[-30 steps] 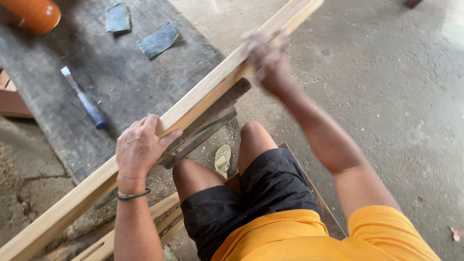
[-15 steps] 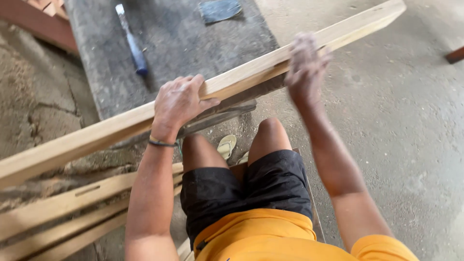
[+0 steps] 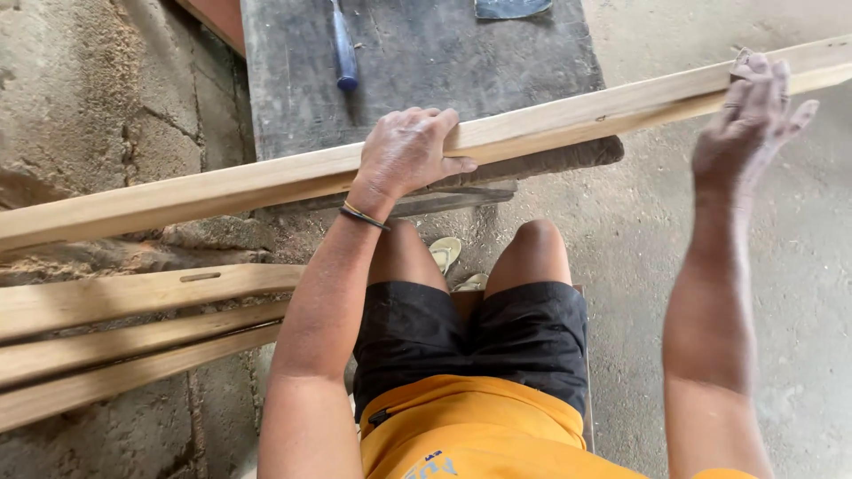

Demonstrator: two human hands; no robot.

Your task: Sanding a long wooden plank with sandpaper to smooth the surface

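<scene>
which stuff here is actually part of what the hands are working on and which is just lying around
In hand:
- long pale wooden batten, lying across the dark grey slab
- left hand, gripping the batten
- right hand, against the batten farther along

Lying about:
- blue-handled chisel on the slab
- dark sandpaper sheet
- stacked pale wooden slats
- pale sandal

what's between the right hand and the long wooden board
Nothing visible. The right hand already rests on the long wooden board, fingers over its upper face; the left hand grips it further along.
</scene>
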